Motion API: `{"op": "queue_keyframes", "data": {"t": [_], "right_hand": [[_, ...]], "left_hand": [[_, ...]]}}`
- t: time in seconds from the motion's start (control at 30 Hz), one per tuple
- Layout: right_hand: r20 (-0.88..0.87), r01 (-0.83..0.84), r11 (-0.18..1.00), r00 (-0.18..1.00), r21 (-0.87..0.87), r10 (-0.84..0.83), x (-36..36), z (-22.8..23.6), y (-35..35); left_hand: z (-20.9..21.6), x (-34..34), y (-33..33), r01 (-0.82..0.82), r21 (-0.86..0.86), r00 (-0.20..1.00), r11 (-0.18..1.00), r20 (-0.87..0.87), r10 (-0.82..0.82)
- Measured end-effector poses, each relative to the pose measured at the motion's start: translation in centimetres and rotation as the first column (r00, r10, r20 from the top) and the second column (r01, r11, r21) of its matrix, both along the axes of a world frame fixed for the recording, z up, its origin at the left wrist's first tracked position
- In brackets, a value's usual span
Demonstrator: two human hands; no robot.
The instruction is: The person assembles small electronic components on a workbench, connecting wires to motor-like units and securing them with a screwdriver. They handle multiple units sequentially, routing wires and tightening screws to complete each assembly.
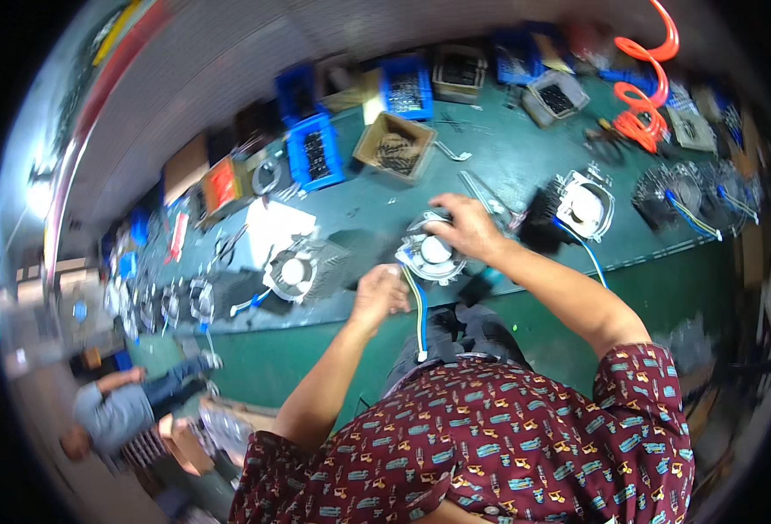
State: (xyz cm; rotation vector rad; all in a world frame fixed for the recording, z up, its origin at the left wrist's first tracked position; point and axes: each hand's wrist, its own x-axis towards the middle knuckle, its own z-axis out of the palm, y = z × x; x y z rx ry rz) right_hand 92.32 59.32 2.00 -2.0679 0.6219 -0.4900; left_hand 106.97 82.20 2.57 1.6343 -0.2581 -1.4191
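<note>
In front of me on the bench is a round metal unit (436, 251) with a white dome in its middle. My right hand (471, 229) reaches over its far right side, thumb and fingers bent onto the rim. A cable (420, 314) of blue, yellow and white wires hangs from the unit over the bench's front edge, ending in a small white connector. My left hand (379, 297) is at the unit's near left, fingers curled beside the top of the cable; whatever they pinch is hidden. Similar units with dark fins stand to the left (295, 269) and right (585, 206).
The green bench (359, 231) carries blue bins (314, 153) and a tan box (394, 147) of small parts along its back. An orange coiled hose (643, 105) hangs at the right. More finned units (687, 194) line the right end. Another person (132, 406) is at lower left.
</note>
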Motion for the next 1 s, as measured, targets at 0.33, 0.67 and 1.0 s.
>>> {"op": "queue_keyframes", "data": {"t": [0.33,0.67,1.0], "right_hand": [[0.105,0.16,0.942,0.985,-0.295,-0.134,-0.8,5.9,2.9],[-0.023,-0.142,0.835,0.983,0.531,0.181,11.2,10.4,22.6],[-0.39,0.216,0.438,0.848,0.873,0.359,24.2,0.9,35.5]], "left_hand": [[5.8,10.0,11.7,-0.033,-0.082,0.283,0.996,0.955,0.088],[0.5,22.9,19.9,0.25,0.492,0.241,0.834,0.803,-0.546],[-1.3,26.6,22.2,0.436,0.072,0.852,0.897,0.289,-0.437]]}}
